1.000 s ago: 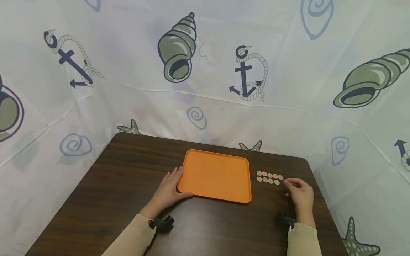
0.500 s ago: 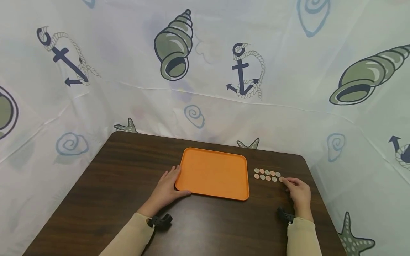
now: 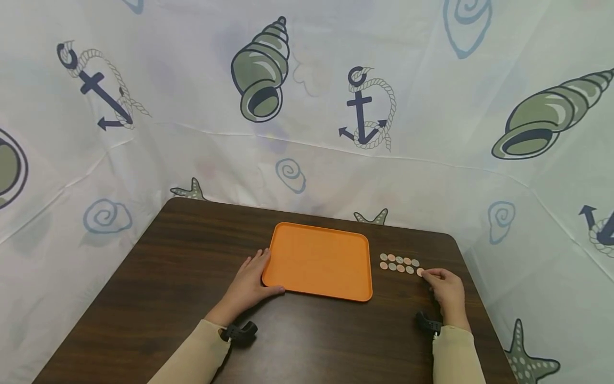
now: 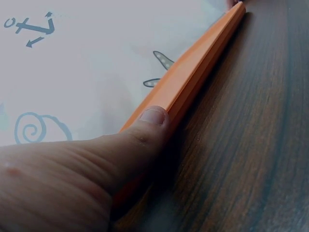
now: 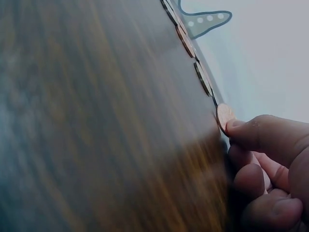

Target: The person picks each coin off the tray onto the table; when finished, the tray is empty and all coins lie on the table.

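An orange tray [image 3: 318, 261] lies on the dark wooden table. My left hand [image 3: 247, 285] rests at its near left corner, fingers stretched along the left side. In the left wrist view the thumb [image 4: 153, 118] lies against the tray's rim [image 4: 193, 67]. My right hand [image 3: 446, 290] pinches a copper-coloured coin [image 5: 224, 116] between thumb and fingertips. That coin is at the right end of the nearer of two coin rows [image 3: 400, 262]. Copper and silver coins alternate in both rows. A small gap parts the pinched coin from its neighbour, a silver coin [image 5: 202, 79].
The brown table [image 3: 144, 298] extends to the left of the tray and in front of it. A white cloth [image 3: 316, 176] with shells and anchors hangs behind the table and on both sides. Each wrist wears a black band, such as the left wristband [image 3: 240, 333].
The right hand has brought the copper coin to the end of the nearer row, where it now shows more fully. The left hand stays on the tray. The head view has shifted slightly.
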Demonstrator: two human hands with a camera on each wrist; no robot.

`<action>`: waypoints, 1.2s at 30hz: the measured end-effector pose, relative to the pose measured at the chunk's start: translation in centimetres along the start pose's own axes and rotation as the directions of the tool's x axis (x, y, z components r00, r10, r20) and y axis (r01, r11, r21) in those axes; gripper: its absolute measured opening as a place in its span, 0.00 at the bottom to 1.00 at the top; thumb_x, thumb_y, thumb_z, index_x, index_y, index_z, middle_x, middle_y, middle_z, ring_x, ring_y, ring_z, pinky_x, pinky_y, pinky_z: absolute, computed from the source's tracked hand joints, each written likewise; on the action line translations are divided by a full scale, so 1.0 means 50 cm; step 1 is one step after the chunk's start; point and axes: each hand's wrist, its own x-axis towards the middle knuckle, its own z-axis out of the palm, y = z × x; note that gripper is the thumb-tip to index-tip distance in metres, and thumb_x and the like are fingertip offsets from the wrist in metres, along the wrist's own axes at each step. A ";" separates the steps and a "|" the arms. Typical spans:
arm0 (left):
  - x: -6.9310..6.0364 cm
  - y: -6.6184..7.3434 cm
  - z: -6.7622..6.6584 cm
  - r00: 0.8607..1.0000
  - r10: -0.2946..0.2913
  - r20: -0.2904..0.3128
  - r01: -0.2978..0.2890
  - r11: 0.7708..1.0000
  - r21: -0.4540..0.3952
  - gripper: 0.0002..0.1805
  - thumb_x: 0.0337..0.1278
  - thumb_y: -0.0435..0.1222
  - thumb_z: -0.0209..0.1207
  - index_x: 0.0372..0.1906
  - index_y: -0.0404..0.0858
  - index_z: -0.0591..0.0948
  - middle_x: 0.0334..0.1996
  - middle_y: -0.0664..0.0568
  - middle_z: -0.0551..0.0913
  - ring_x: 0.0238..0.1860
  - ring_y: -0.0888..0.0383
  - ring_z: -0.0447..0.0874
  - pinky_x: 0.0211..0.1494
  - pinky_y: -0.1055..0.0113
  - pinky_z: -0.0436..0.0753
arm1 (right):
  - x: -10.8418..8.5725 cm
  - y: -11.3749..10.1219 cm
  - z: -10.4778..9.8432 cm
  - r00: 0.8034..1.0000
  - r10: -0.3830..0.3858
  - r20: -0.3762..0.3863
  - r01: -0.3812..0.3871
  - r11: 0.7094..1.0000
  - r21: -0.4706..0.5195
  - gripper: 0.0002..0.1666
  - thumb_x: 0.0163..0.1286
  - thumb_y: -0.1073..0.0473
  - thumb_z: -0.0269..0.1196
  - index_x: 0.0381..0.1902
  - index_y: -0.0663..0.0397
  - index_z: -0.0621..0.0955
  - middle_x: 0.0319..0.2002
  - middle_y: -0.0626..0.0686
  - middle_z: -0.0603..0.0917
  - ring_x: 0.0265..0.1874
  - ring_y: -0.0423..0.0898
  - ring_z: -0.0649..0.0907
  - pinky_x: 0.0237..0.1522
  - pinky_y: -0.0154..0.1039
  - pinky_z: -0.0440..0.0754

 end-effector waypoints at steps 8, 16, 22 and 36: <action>-0.004 0.000 0.000 1.000 0.005 -0.003 -0.005 1.000 -0.002 0.68 0.55 0.65 0.76 0.88 0.34 0.56 0.88 0.41 0.57 0.90 0.41 0.50 0.92 0.38 0.46 | 0.003 0.003 -0.003 1.000 -0.002 0.027 0.002 1.000 0.006 0.21 0.76 0.51 0.72 0.54 0.62 0.88 0.30 0.43 0.86 0.26 0.43 0.81 0.23 0.37 0.80; -0.003 -0.001 0.001 1.000 -0.004 0.006 0.004 1.000 0.004 0.68 0.55 0.65 0.76 0.89 0.36 0.55 0.89 0.43 0.56 0.91 0.44 0.48 0.92 0.40 0.45 | -0.011 -0.001 -0.012 0.999 0.009 0.049 -0.012 0.998 0.058 0.26 0.77 0.45 0.72 0.54 0.64 0.89 0.38 0.46 0.84 0.28 0.42 0.80 0.26 0.36 0.84; -0.001 -0.002 0.000 1.000 0.001 0.003 -0.001 1.000 0.006 0.68 0.55 0.65 0.76 0.89 0.35 0.55 0.89 0.43 0.56 0.91 0.43 0.49 0.92 0.39 0.46 | -0.011 0.001 -0.012 0.999 -0.006 0.049 0.002 0.996 0.087 0.27 0.78 0.44 0.71 0.54 0.65 0.90 0.38 0.46 0.83 0.27 0.42 0.80 0.24 0.35 0.85; -0.002 -0.003 0.000 1.000 0.006 -0.001 -0.006 1.000 -0.001 0.69 0.54 0.66 0.76 0.89 0.35 0.55 0.88 0.42 0.56 0.91 0.43 0.49 0.92 0.39 0.45 | -0.004 0.004 -0.013 0.998 -0.025 0.063 0.018 0.994 0.109 0.26 0.79 0.46 0.70 0.56 0.65 0.90 0.36 0.47 0.84 0.28 0.41 0.81 0.26 0.35 0.86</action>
